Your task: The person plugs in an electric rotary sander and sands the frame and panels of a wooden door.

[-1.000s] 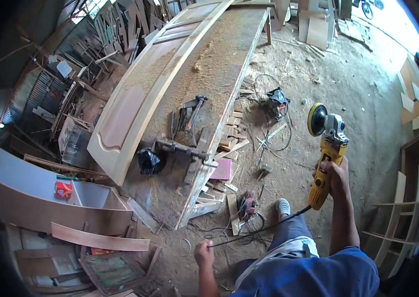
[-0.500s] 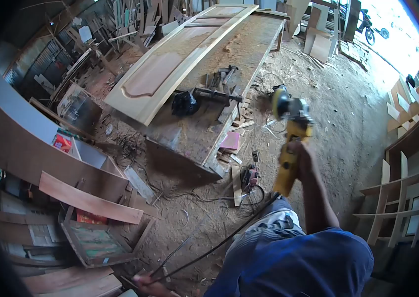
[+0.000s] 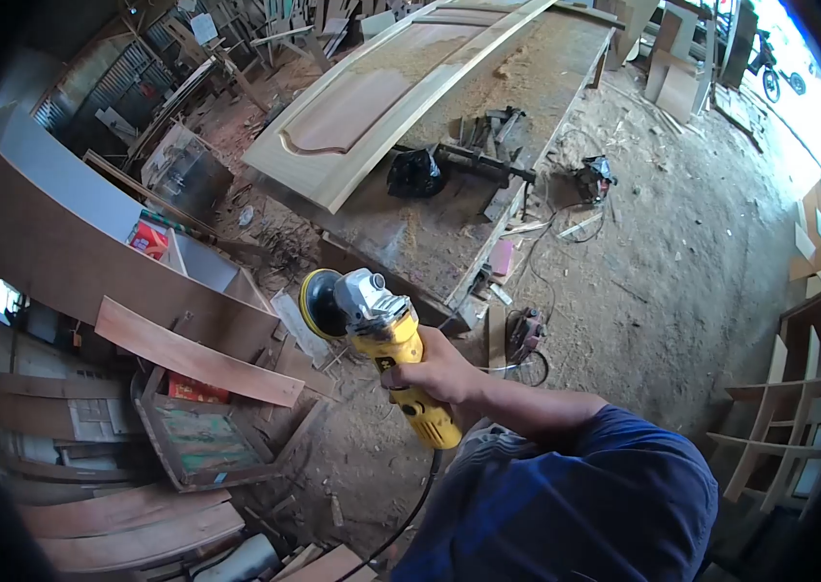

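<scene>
My right hand (image 3: 435,371) is closed around the yellow body of a corded angle grinder (image 3: 386,339). A round yellow-edged pad (image 3: 321,305) on the tool's head faces left. From the tool's rear, a black cord (image 3: 420,500) runs down past my blue sleeve to the bottom edge. No fingers of my left hand can be made out. Beyond the grinder, a panelled wooden door (image 3: 333,121) lies on a dusty workbench (image 3: 430,262), with a black plastic bag (image 3: 417,173) and a bar clamp (image 3: 483,163) beside it.
A long cabinet carcass (image 3: 71,233) and a wooden frame (image 3: 163,441) stand at the left. On the ground right of the bench lie a red power tool (image 3: 527,333), another dark tool (image 3: 594,179) and cables. Shelving (image 3: 784,417) stands at the right.
My right hand has carried the grinder leftward across my body, and its pad is now in front of the bench's near end. My left hand has dropped from sight. The view has turned left.
</scene>
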### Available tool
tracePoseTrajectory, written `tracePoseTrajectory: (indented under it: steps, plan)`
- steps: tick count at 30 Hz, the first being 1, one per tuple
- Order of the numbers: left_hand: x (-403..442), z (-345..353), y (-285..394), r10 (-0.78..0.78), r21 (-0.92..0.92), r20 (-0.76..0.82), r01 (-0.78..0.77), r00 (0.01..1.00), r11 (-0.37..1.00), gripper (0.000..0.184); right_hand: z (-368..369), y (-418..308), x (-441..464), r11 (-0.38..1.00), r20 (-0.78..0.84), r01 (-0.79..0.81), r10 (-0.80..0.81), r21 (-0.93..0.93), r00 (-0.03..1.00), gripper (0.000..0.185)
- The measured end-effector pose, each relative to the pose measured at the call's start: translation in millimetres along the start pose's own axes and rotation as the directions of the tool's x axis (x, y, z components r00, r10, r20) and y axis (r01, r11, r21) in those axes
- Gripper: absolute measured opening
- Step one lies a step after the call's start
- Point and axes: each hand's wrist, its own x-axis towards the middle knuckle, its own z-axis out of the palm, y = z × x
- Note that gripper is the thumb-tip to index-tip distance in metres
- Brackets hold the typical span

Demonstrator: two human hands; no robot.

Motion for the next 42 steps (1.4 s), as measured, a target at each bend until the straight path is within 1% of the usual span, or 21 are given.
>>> tracePoseTrajectory:
  steps: [3, 6, 8, 10, 11, 12, 14, 16, 18, 20, 21, 22, 23, 24, 26, 28, 30, 33, 36, 39, 42]
  plan:
    - [15, 29, -4, 0.061, 0.005, -0.003, -0.061, 0.998, 0.998, 0.048, -13, 6, 38, 0.999, 0.001, 0.051, -0.051, 0.003, 0.999, 0.047]
    - [46, 48, -16, 0.114, 0.041, 0.001, -0.114, 0.993, 0.993, 0.044, -23, -3, 69, 0.999, -0.007, -0.033, 0.034, 0.038, 0.999, 0.047]
    - [70, 57, -37, 0.133, 0.04, 0.016, -0.134, 0.991, 0.99, 0.042, -34, 9, 93, 0.999, -0.002, -0.028, 0.028, -0.017, 1.0, 0.051]
    - [77, 79, -59, 0.056, 0.017, 0.116, -0.058, 0.992, 0.998, 0.039, -36, 9, 113, 0.993, -0.041, 0.027, -0.032, -0.111, 0.999, 0.054]
    - [69, 107, -67, -0.054, -0.011, 0.209, 0.057, 0.977, 0.998, 0.038, -37, 9, 122, 0.992, -0.04, 0.018, -0.023, -0.127, 0.999, 0.056]
    - [61, 134, -75, -0.162, -0.016, 0.297, 0.174, 0.941, 0.985, 0.038, -40, 11, 132, 0.989, -0.05, 0.001, -0.009, -0.145, 0.999, 0.058]
    - [33, 197, -88, -0.205, -0.042, 0.481, 0.256, 0.853, 0.966, 0.027, -43, 24, 153, 0.987, -0.077, -0.018, 0.006, -0.157, 0.997, 0.059]
    - [8, 244, -128, -0.222, -0.056, 0.66, 0.341, 0.718, 0.938, 0.021, -44, 38, 174, 0.985, -0.143, -0.014, -0.011, -0.17, 0.99, 0.057]
    - [-10, 288, -139, -0.169, 0.065, 0.829, 0.209, 0.533, 0.976, 0.026, -40, 51, 196, 0.983, -0.228, -0.077, 0.038, -0.165, 0.973, 0.055]
    - [-21, 323, -193, -0.103, 0.092, 0.971, 0.063, 0.215, 0.994, 0.043, -33, 77, 223, 0.995, -0.323, 0.0, -0.031, -0.096, 0.946, 0.049]
    - [-26, 342, -215, -0.04, 0.041, 0.999, -0.039, 0.023, 0.998, 0.051, -27, 85, 237, 0.997, -0.364, 0.018, -0.046, -0.08, 0.93, 0.048]
    - [-28, 363, -230, 0.009, -0.032, 0.984, -0.131, -0.175, 0.991, 0.06, -17, 91, 253, 0.997, -0.403, 0.038, -0.061, -0.063, 0.913, 0.047]
    - [-29, 387, -216, -0.076, 0.054, 0.957, -0.088, -0.28, 0.995, 0.069, -5, 96, 269, 0.996, -0.406, 0.074, -0.049, 0.046, 0.912, 0.046]
    - [-31, 410, -191, -0.152, 0.143, 0.91, -0.053, -0.386, 0.988, 0.079, 13, 97, 285, 0.988, -0.438, 0.111, -0.054, 0.105, 0.897, 0.045]
    - [-42, 445, -170, 0.089, 0.058, 0.854, 0.263, -0.513, 0.963, 0.09, 37, 110, 322, 0.96, -0.469, 0.192, -0.078, 0.201, 0.88, 0.045]
    - [-48, 465, -145, 0.398, -0.203, 0.805, 0.425, -0.44, 0.882, 0.093, 54, 127, 354, 0.937, -0.523, 0.24, -0.076, 0.253, 0.849, 0.042]
    - [-47, 480, -133, 0.51, -0.153, 0.774, 0.67, -0.376, 0.726, 0.083, 71, 136, 384, 0.921, -0.565, 0.279, -0.081, 0.273, 0.821, 0.039]
    - [-42, 502, -155, 0.49, -0.167, 0.808, 0.672, -0.326, 0.722, 0.071, 91, 141, 413, 0.928, -0.622, 0.284, -0.078, 0.24, 0.779, 0.036]
    - [-39, 531, -180, 0.51, -0.125, 0.755, 0.674, -0.412, 0.728, 0.066, 104, 142, 437, 0.934, -0.722, 0.296, -0.066, 0.198, 0.689, 0.036]
    - [-36, 561, -194, 0.545, -0.145, 0.743, 0.702, -0.389, 0.698, 0.066, 112, 140, 465, 0.933, -0.77, 0.323, -0.087, 0.16, 0.632, 0.031]
    - [-33, 601, -216, 0.521, -0.148, 0.721, 0.632, -0.458, 0.76, 0.066, 114, 144, 506, 0.932, -0.792, 0.317, -0.056, 0.177, 0.608, 0.031]
